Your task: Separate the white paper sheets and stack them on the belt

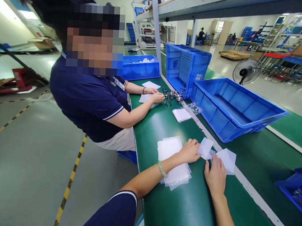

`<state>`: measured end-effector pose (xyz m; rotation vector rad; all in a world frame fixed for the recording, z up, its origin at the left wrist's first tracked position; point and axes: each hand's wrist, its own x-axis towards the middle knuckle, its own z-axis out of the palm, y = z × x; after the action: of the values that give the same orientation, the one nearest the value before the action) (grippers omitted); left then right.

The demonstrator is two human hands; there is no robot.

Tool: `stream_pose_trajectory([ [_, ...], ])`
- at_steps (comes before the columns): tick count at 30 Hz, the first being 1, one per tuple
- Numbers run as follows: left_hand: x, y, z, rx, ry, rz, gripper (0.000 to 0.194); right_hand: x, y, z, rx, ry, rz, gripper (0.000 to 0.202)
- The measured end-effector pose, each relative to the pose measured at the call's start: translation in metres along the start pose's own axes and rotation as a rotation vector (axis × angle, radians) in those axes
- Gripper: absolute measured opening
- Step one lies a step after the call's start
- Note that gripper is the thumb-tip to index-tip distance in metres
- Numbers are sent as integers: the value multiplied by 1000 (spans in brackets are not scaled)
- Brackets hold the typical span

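Note:
My left hand (190, 151), with a green bangle at the wrist, is closed at the edge of a small white translucent sheet (206, 147). Close by on the right, my right hand (215, 175) lies with its fingers stretched forward and its thumb apart. Its fingertips touch the edge of another white sheet (227, 161), and a small white piece shows between the two hands. Under my left forearm rests a stack of white plastic bags or sheets (173, 149) on the green tabletop (183, 209). How firmly the fingers hold the sheets is partly hidden.
A co-worker (91, 93) sits at the left, both hands by small metal rings (176, 95). A clear-bagged white pack (181, 114) lies beyond my hands. Blue crates (216, 119) stand along the back, with another blue bin (295, 188) at right. A shelf (196, 14) overhangs the table.

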<state>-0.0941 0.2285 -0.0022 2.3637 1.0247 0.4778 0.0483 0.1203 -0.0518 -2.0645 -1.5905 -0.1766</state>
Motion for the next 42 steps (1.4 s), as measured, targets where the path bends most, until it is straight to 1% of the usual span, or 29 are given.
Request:
stream_pose_trajectory([
  [2,0,1,9,-42,-35,26,20,-2,3,1,41,-44,-27,48],
  [4,-3,-2,11,-96,-54,40,10,-4,5,1,108,-81,-28,48],
  [7,-9,-11,3,-222,-67,46,6,-3,6,-1,194,-67,4,48],
  [11,-13,-20,-16,-474,-49,-10,8,-2,1,-10,344,34,78,48],
  [12,-13,-20,-20,-562,-62,-26,12,-2,-1,-13,406,38,113,47],
  [14,-14,-19,-27,-758,-116,-40,20,-4,-7,-16,611,-6,210,46],
  [16,-15,-16,-30,-1060,-201,-79,26,-8,-12,-17,848,-71,301,48],
  [18,-16,-13,-30,-1377,-286,-163,32,-11,-16,-14,1029,-112,348,52],
  [20,-17,-10,-28,-1578,-362,-252,35,-13,-18,-10,1116,-119,367,55],
  [22,-17,-9,-27,-1612,-414,-297,34,-12,-18,-8,1190,-102,411,57],
  [25,-17,-9,-25,-1610,-463,-328,34,-9,-14,-12,1275,-34,515,64],
  [27,-16,-10,-24,-1619,-470,-331,33,-7,-12,-17,1318,-14,566,59],
  [29,-16,-9,-23,-1632,-485,-333,31,-6,-12,-20,1352,-33,593,45],
  [31,-17,-8,-19,-1640,-513,-344,33,-6,-12,-22,1390,-63,614,36],
  [34,-19,-4,-13,-1629,-579,-385,36,-6,-13,-22,1435,-93,643,34],
  [36,-20,-1,-11,-1613,-629,-386,39,-6,-13,-22,1453,-102,663,34],
  [39,-21,3,-11,-1597,-703,-364,55,-5,-13,-22,1462,-117,690,35],
  [41,-21,4,-11,-1585,-716,-361,58,-4,-13,-23,1457,-129,701,36],
  [42,-21,5,-11,-1567,-692,-356,55,-4,-12,-23,1452,-131,706,36],
])
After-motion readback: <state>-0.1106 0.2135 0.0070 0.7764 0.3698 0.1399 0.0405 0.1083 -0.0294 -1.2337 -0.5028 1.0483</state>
